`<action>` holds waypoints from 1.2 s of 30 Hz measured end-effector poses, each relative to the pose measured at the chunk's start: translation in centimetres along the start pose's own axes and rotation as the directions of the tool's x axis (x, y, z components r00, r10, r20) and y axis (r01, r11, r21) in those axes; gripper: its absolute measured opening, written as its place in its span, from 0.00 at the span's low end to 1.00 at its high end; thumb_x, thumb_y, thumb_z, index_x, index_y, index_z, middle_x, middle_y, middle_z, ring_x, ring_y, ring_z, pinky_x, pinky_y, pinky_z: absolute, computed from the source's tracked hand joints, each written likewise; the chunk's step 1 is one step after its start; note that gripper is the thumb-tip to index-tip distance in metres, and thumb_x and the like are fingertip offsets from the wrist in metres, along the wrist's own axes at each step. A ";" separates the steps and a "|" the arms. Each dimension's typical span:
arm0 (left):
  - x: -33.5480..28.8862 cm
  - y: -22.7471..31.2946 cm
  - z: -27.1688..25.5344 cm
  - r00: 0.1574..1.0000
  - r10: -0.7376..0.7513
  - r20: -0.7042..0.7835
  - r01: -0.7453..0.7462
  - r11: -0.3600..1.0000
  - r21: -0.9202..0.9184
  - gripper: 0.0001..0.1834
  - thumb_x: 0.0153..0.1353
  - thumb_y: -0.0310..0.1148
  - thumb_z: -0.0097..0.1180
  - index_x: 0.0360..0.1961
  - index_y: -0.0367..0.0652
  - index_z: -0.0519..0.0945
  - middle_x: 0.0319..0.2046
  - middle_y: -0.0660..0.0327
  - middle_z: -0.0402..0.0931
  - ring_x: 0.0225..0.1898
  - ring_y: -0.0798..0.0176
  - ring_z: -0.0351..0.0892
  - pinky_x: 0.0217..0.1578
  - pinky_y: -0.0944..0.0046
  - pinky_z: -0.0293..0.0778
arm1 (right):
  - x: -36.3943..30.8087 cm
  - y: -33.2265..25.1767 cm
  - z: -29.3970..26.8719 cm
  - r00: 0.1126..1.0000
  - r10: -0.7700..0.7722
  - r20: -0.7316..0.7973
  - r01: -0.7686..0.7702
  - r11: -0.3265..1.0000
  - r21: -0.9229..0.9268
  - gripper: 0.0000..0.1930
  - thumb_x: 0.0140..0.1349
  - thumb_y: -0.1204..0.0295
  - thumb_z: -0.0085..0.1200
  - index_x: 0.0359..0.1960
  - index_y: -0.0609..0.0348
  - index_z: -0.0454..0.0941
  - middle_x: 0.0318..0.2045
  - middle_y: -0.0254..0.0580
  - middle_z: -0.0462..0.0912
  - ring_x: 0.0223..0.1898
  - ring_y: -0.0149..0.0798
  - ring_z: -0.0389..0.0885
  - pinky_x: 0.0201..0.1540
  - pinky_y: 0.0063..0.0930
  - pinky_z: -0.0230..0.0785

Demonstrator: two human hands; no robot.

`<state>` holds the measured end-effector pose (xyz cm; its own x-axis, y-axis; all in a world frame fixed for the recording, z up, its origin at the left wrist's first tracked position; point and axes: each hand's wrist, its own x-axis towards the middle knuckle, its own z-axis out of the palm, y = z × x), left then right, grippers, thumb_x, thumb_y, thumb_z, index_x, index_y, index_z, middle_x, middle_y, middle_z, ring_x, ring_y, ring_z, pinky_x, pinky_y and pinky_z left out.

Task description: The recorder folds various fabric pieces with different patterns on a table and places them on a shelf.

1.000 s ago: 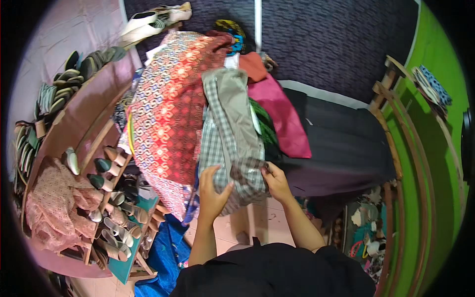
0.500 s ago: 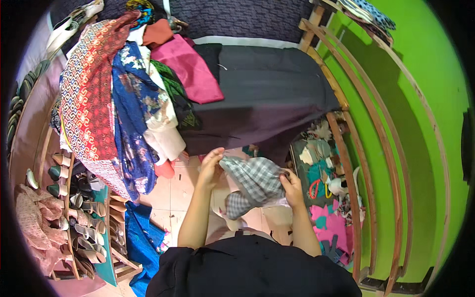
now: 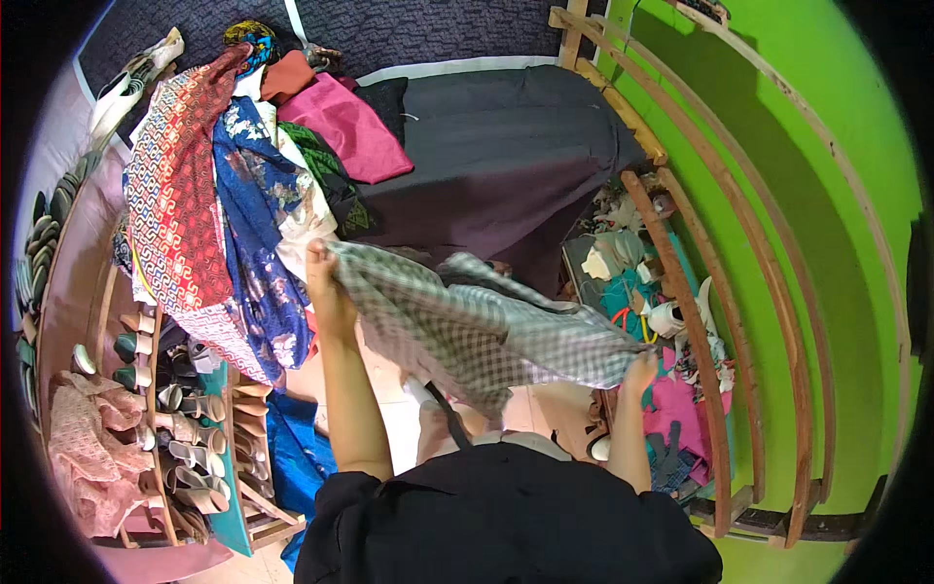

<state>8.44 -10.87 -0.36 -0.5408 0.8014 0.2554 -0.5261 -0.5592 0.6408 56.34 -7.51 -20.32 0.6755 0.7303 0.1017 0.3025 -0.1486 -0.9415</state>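
A grey-and-white checked cloth [image 3: 486, 326] hangs stretched out in front of me, its lower middle sagging toward my body. My left hand [image 3: 324, 273] is closed on its upper left end, close to the draped fabrics. At the other end, lower and to the right, my right hand [image 3: 637, 372] grips the cloth's edge, with some fingers hidden. Beyond the cloth is a surface covered in dark cloth [image 3: 496, 127]. A pink cloth [image 3: 350, 131] and a blue floral cloth [image 3: 255, 224] lie heaped on its left part.
Wooden rails [image 3: 749, 263] curve along the green wall [image 3: 866, 292] on the right. Fabric scraps [image 3: 671, 409] lie beside them on the floor. A shoe rack [image 3: 229, 467] stands at the left, near a peach lace cloth [image 3: 92, 448] and a blue cloth [image 3: 300, 438].
My hands have moved far apart, the left one up and leftward, the right one to the right. The checked cloth, bunched before, is now spread wide between them.
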 end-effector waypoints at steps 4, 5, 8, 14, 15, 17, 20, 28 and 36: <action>1.0 5.6 1.3 0.998 0.002 -0.058 0.005 0.993 0.114 0.09 0.49 0.23 0.40 0.33 0.47 0.64 0.28 0.65 0.67 0.33 0.68 0.72 0.35 0.68 0.71 | -0.6 -4.4 -0.4 0.983 0.140 0.121 -0.125 0.985 -0.121 0.15 0.55 0.76 0.39 0.43 0.72 0.70 0.35 0.59 0.75 0.39 0.54 0.74 0.45 0.32 0.62; 1.2 6.2 1.4 0.999 -0.035 -0.017 0.036 0.993 0.111 0.09 0.48 0.24 0.41 0.32 0.47 0.64 0.28 0.65 0.67 0.32 0.68 0.71 0.34 0.68 0.71 | -1.1 -4.6 0.0 0.986 0.034 0.161 0.011 0.964 -0.267 0.19 0.52 0.75 0.45 0.46 0.69 0.67 0.39 0.57 0.73 0.43 0.53 0.71 0.48 0.35 0.60; 1.6 6.0 1.5 0.911 -0.293 0.291 0.222 0.942 0.253 0.09 0.39 0.28 0.42 0.26 0.43 0.62 0.22 0.67 0.59 0.25 0.71 0.61 0.26 0.73 0.62 | -2.7 -5.8 1.7 0.882 -0.254 0.396 0.411 0.827 -0.384 0.36 0.42 0.70 0.58 0.56 0.62 0.59 0.50 0.53 0.67 0.52 0.51 0.63 0.56 0.40 0.54; 0.7 1.7 5.5 0.436 -0.698 0.567 0.233 0.697 0.678 0.12 0.32 0.35 0.45 0.19 0.40 0.63 0.21 0.66 0.60 0.28 0.68 0.60 0.31 0.72 0.55 | -10.1 -21.0 8.1 0.322 -0.666 0.673 0.529 0.716 0.456 0.38 0.37 0.74 0.59 0.57 0.57 0.60 0.57 0.49 0.60 0.59 0.48 0.57 0.61 0.37 0.47; 0.5 1.1 6.3 0.361 -0.733 0.577 0.220 0.668 0.711 0.13 0.32 0.35 0.46 0.19 0.39 0.63 0.21 0.65 0.60 0.28 0.69 0.60 0.31 0.73 0.55 | -11.3 -23.0 8.4 0.265 -0.687 0.677 0.476 0.704 0.528 0.38 0.36 0.75 0.58 0.56 0.55 0.62 0.56 0.49 0.61 0.59 0.49 0.56 0.61 0.38 0.46; -0.6 0.4 8.0 0.301 -0.759 0.577 0.319 0.650 0.690 0.11 0.30 0.33 0.46 0.16 0.41 0.61 0.18 0.68 0.58 0.23 0.72 0.57 0.25 0.72 0.52 | -12.9 -25.6 9.1 0.149 -0.708 0.691 0.388 0.684 0.617 0.38 0.36 0.78 0.55 0.57 0.55 0.61 0.58 0.47 0.58 0.59 0.49 0.56 0.62 0.39 0.45; -0.8 0.5 9.2 0.248 -0.780 0.574 0.292 0.625 0.724 0.11 0.30 0.33 0.47 0.17 0.41 0.63 0.18 0.68 0.59 0.23 0.73 0.57 0.25 0.73 0.52 | -12.8 -26.2 10.9 -0.089 -0.744 0.662 0.351 0.598 0.720 0.36 0.37 0.78 0.57 0.55 0.56 0.63 0.58 0.45 0.59 0.59 0.47 0.58 0.60 0.38 0.49; -0.5 5.5 7.8 0.431 -0.736 0.522 0.269 0.656 0.705 0.10 0.33 0.28 0.48 0.22 0.41 0.66 0.23 0.68 0.62 0.27 0.74 0.61 0.28 0.75 0.56 | -11.1 -24.5 8.5 -0.409 -0.277 0.870 0.191 0.906 0.379 0.15 0.46 0.71 0.58 0.36 0.63 0.75 0.25 0.36 0.78 0.30 0.27 0.74 0.35 0.24 0.66; -1.7 9.5 3.6 0.667 -0.663 0.341 0.196 0.597 0.778 0.18 0.42 0.27 0.60 0.34 0.41 0.67 0.20 0.72 0.66 0.19 0.82 0.62 0.19 0.80 0.53 | -8.5 -22.3 6.3 0.210 -0.368 0.906 0.080 0.930 0.359 0.10 0.44 0.76 0.61 0.29 0.62 0.75 0.23 0.29 0.74 0.27 0.21 0.67 0.30 0.18 0.61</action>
<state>6.71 -16.76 7.94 0.2120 0.9772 -0.0080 0.0905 -0.0115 0.9958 39.63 -6.18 -2.26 -0.5788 0.8118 0.0769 0.0937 0.1598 -0.9827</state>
